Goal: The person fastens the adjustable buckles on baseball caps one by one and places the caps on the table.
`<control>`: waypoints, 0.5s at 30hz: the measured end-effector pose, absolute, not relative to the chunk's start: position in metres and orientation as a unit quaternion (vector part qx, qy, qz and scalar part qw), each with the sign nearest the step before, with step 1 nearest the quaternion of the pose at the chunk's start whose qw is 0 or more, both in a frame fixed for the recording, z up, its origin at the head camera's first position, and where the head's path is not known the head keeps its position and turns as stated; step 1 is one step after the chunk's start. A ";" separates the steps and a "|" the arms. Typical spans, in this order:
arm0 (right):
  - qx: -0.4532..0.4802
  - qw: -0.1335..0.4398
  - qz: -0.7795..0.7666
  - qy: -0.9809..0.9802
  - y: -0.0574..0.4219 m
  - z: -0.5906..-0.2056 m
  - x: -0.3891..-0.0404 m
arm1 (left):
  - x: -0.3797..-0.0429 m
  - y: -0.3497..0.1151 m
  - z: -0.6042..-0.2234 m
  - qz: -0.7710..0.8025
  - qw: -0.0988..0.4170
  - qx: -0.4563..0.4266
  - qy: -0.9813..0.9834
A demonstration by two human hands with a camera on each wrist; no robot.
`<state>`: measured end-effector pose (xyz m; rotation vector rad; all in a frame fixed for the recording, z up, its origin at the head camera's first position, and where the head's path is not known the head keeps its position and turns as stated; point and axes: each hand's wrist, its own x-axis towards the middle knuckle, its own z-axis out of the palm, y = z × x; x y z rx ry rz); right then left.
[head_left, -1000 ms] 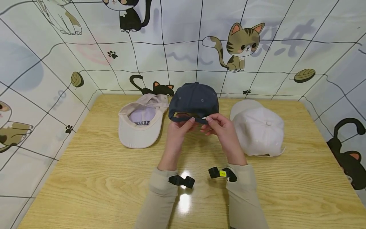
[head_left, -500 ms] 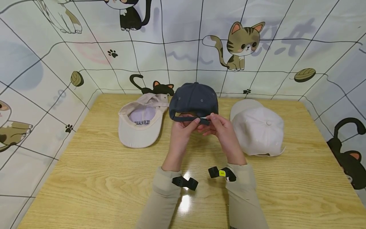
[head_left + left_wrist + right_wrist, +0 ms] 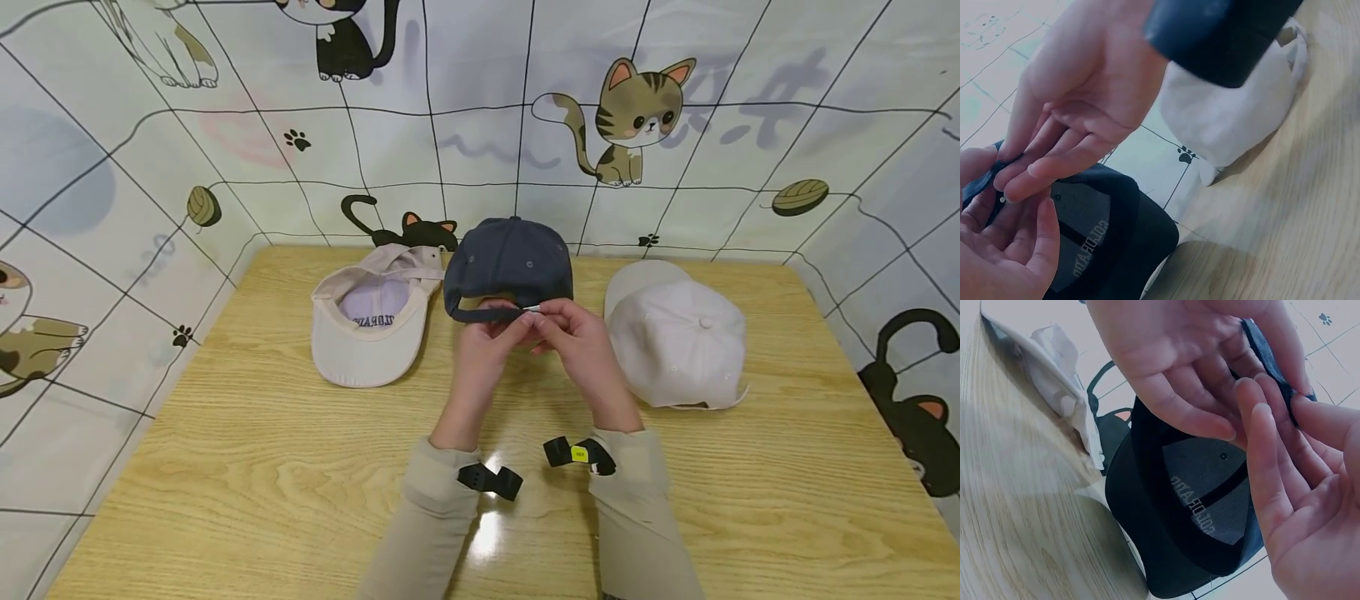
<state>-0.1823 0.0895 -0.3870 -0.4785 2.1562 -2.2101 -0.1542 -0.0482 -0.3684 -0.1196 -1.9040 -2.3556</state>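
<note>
A navy baseball cap (image 3: 510, 258) is held up with its back toward me, at the far side of the table. My left hand (image 3: 483, 358) pinches its back strap (image 3: 480, 315) between thumb and fingers. My right hand (image 3: 592, 358) pinches the strap's end beside a small silver buckle (image 3: 532, 308), thumbs nearly meeting. From the right wrist view, the strap (image 3: 1266, 359) runs between the fingers of both hands, and lettering shows inside the cap's crown (image 3: 1204, 481). The fingers partly cover the strap's end.
To the left, a pale cap (image 3: 367, 350) with a lilac lining lies upturned. A white cap (image 3: 682, 342) sits crown up on the right. All are on a wood-grain table (image 3: 247, 475), with a cat-print cloth wall (image 3: 480, 150) behind and at both sides.
My left hand has slid right along the strap toward my right hand. The silver buckle has come into clearer view between them. The navy cap has stayed nearly in place.
</note>
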 end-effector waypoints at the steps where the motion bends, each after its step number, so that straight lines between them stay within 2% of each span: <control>1: -0.150 0.004 -0.707 0.691 0.089 -0.387 -0.182 | -0.154 -0.048 -0.368 -0.772 0.053 -0.039 -0.632; 11: -0.088 -0.017 -0.683 0.725 0.093 -0.387 -0.182 | -0.155 -0.051 -0.370 -0.759 0.052 -0.109 -0.640; 15: -0.099 -0.016 -0.696 0.711 0.097 -0.388 -0.182 | -0.156 -0.051 -0.372 -0.766 0.041 -0.118 -0.631</control>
